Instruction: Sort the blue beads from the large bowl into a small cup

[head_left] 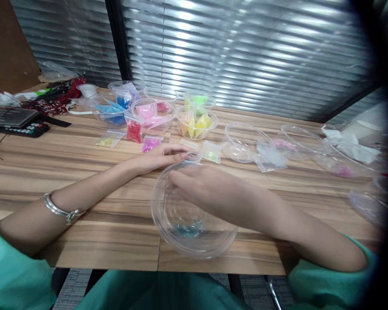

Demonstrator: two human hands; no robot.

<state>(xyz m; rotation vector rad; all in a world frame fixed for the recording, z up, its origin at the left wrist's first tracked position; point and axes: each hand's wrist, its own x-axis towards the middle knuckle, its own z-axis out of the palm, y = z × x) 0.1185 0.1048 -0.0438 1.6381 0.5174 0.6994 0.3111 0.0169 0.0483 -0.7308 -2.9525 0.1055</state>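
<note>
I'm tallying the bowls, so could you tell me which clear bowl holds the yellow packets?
The bowl of yellow packets, just right of the pink-filled bowl and in front of the green-filled bowl; no other holds yellow.

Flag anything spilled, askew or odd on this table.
No spill shows. A clear bowl beyond the right hand seems tipped on its side, and small coloured bags, such as the pink bag, lie loose on the wooden table.

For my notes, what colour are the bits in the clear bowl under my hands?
Blue; the bits show best in the head view.
</note>
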